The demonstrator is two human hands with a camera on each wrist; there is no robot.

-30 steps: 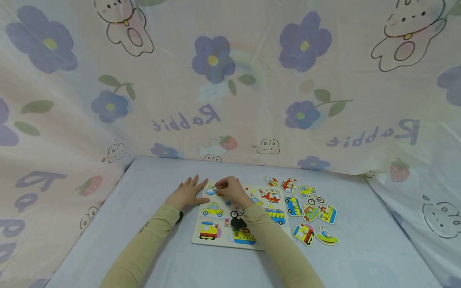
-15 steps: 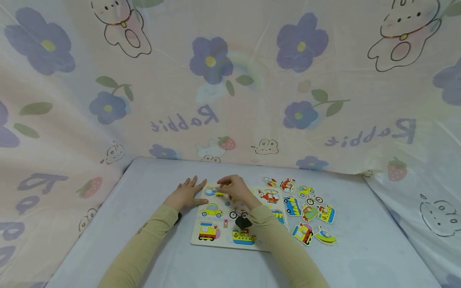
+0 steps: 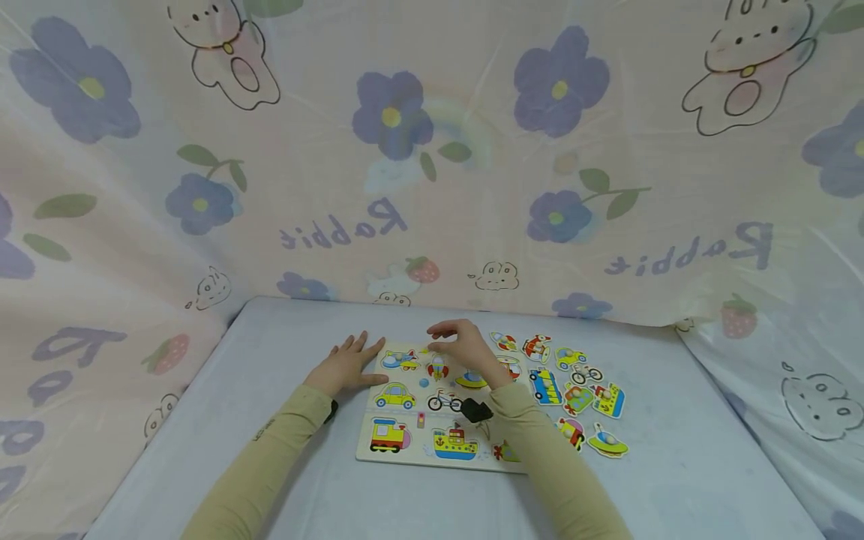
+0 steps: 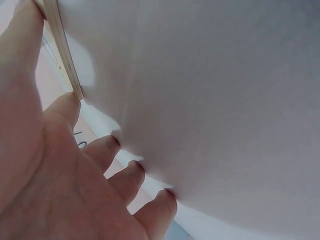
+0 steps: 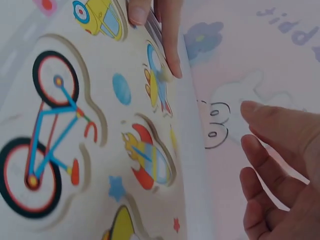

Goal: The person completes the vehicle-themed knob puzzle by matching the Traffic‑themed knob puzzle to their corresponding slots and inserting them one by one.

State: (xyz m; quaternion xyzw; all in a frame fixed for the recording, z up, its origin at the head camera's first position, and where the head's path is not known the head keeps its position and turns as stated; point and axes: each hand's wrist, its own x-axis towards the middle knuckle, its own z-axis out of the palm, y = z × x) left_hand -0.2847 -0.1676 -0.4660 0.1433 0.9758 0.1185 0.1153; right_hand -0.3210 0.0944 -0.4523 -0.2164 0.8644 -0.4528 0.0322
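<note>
A wooden puzzle board [image 3: 420,451] with printed vehicle recesses lies on the table. In its top left recess sits the airplane piece [image 3: 400,360], whose knob shows blurred in the right wrist view. My left hand [image 3: 343,369] spreads over the board's upper left corner, thumb and index finger at the board's edge [image 4: 67,55], the other fingertips on the table. Above the board's far edge hovers my right hand [image 3: 466,349], fingers loosely bent with nothing between them. The rocket recess [image 5: 150,157] and the bicycle recess [image 5: 55,135] lie near it in the right wrist view.
Right of the board lie several loose knobbed pieces, among them a rocket [image 3: 502,341], a helicopter [image 3: 537,348], a bus [image 3: 545,386], a ship [image 3: 609,400] and a flying saucer [image 3: 607,441]. A printed curtain [image 3: 472,225] hangs behind the table.
My right hand has let go of the airplane piece, which stays in the top left recess, and has moved right and away. My left hand keeps its place at the corner.
</note>
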